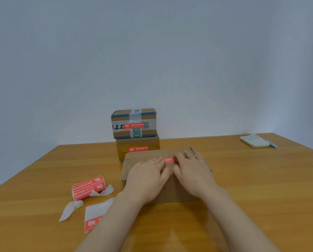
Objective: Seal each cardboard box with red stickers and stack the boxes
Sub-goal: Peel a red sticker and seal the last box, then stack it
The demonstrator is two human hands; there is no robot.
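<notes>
A plain cardboard box point(184, 151) lies in front of me on the wooden table point(261, 188). A red sticker point(168, 160) runs across its top. My left hand point(148, 177) and my right hand point(192, 171) both rest flat on the box lid, fingers spread, with fingertips touching the sticker from either side. Behind it stand two stacked boxes: a taped box point(134, 123) with green and blue tape on top of a plainer box point(137, 148), each bearing a red sticker on its near face.
A stack of red stickers point(87, 187) lies at the left, with white peeled backing strips point(68, 210) around it. A partly peeled sticker sheet point(94, 217) lies by my left forearm. A notepad point(254, 140) and a pen point(272, 143) sit at the far right.
</notes>
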